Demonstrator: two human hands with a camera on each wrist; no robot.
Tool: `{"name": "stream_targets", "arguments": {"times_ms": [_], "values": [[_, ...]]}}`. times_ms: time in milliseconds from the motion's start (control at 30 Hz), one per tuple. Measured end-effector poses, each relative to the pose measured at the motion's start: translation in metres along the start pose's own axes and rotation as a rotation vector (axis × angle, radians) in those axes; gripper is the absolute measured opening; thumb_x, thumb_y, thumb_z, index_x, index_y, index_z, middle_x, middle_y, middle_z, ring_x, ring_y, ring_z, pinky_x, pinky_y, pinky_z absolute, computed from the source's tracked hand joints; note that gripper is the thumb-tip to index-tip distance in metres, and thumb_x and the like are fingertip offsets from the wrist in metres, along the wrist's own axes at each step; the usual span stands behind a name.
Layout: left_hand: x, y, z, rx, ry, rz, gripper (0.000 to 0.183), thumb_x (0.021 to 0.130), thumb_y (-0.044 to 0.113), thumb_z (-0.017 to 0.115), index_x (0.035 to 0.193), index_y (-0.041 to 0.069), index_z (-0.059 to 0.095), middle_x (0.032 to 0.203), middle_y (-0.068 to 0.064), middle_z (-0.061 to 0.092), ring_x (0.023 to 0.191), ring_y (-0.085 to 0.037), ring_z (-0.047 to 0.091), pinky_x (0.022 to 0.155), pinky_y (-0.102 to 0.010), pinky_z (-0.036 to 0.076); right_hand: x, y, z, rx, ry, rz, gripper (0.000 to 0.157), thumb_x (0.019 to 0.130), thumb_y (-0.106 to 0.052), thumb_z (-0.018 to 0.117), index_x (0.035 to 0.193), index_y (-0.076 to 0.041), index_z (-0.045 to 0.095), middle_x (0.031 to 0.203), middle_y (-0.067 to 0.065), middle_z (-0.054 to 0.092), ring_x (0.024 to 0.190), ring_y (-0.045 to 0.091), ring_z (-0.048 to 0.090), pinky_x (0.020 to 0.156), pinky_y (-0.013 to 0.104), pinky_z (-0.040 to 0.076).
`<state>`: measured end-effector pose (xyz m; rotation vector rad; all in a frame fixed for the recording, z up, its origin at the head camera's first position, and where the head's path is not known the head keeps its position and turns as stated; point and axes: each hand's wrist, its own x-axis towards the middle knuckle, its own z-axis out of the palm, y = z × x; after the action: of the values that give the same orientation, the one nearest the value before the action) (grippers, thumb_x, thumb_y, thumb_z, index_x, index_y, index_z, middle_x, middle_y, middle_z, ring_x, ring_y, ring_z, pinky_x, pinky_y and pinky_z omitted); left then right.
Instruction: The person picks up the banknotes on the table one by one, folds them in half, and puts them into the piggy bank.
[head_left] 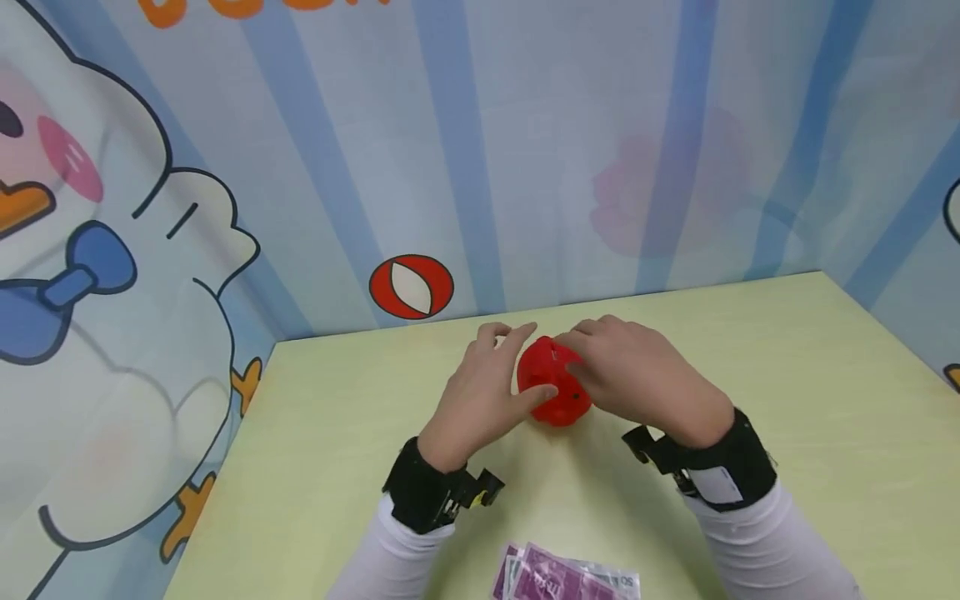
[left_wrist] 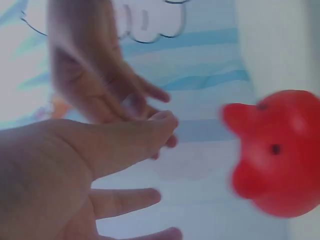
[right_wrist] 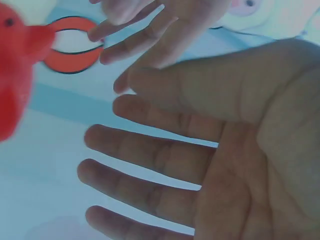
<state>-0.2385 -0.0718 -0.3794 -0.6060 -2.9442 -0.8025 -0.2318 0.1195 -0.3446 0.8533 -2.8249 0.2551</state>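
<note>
Red toy pig sits just right of frame center on pale yellow table, between left hand and right hand, fingers of both extended, gripping nothing. Banknotes, purple on top, overlap at bottom of frame. Striped backdrop, printed with red-and-white ball left of center, rises behind.

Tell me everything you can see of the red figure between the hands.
The red figure is rounded, smooth and plastic-looking, with two stubby, ear-like points and small dark dots like eyes. The head view shows a short, slit-like mark on top. It appears to sit upright on the pale yellow table, toward the far edge. The left hand and right hand hover at either side; wrist views show no finger touching it.
</note>
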Motion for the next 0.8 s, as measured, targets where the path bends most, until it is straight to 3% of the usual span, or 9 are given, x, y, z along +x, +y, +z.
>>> {"name": "stream_targets", "arguments": {"times_ms": [167,333,467,633,700,800], "values": [[-0.035,0.013,-0.021,0.131,0.012,0.07,0.061,0.084,0.043,0.075,0.138,0.021,0.055,0.133,-0.007,0.052,0.119,-0.025,0.051,0.084,-0.04,0.055,-0.024,-0.018,-0.013,-0.028,0.051,-0.107,0.032,0.082,-0.018,0.077,0.111,-0.008,0.069,0.097,0.008,0.07,0.084,0.025,0.064,0.072,0.039,0.058],[-0.064,0.016,-0.023,0.233,-0.109,0.118,0.058,0.082,0.047,0.075,0.13,0.018,0.062,0.124,-0.005,0.061,0.114,-0.023,0.056,0.088,-0.04,0.055,-0.047,-0.034,-0.009,-0.056,-0.02,-0.211,0.042,0.079,-0.029,0.081,0.115,-0.011,0.068,0.1,0.003,0.071,0.082,0.019,0.065,0.072,0.037,0.058],[-0.081,0.013,-0.008,0.268,-0.269,0.14,0.057,0.082,0.051,0.074,0.128,0.019,0.063,0.118,-0.001,0.063,0.107,-0.019,0.058,0.085,-0.036,0.055,-0.064,-0.039,0.008,-0.026,-0.155,-0.234,0.039,0.081,-0.034,0.079,0.112,-0.013,0.068,0.095,0.0,0.07,0.079,0.014,0.062,0.068,0.032,0.056],[-0.094,0.005,0.024,0.251,-0.434,0.145,0.06,0.078,0.053,0.077,0.129,0.026,0.062,0.116,0.005,0.06,0.098,-0.013,0.057,0.076,-0.03,0.054,-0.081,-0.035,0.041,0.037,-0.284,-0.211,0.032,0.082,-0.042,0.076,0.096,-0.014,0.067,0.076,-0.007,0.059,0.065,0.007,0.05,0.054,0.025,0.046],[-0.098,0.0,0.038,0.236,-0.462,0.162,0.062,0.076,0.053,0.078,0.13,0.027,0.061,0.115,0.006,0.058,0.095,-0.011,0.055,0.075,-0.028,0.052,-0.088,-0.033,0.054,0.064,-0.329,-0.197,0.034,0.081,-0.047,0.075,0.091,-0.015,0.067,0.071,-0.01,0.053,0.061,0.005,0.045,0.051,0.023,0.041],[-0.104,-0.006,0.055,0.236,-0.452,0.202,0.064,0.074,0.053,0.08,0.129,0.028,0.059,0.109,0.006,0.054,0.091,-0.009,0.048,0.071,-0.025,0.046,-0.097,-0.031,0.072,0.102,-0.392,-0.168,0.035,0.079,-0.049,0.076,0.085,-0.017,0.066,0.066,-0.013,0.045,0.057,0.004,0.039,0.049,0.022,0.035]]}}
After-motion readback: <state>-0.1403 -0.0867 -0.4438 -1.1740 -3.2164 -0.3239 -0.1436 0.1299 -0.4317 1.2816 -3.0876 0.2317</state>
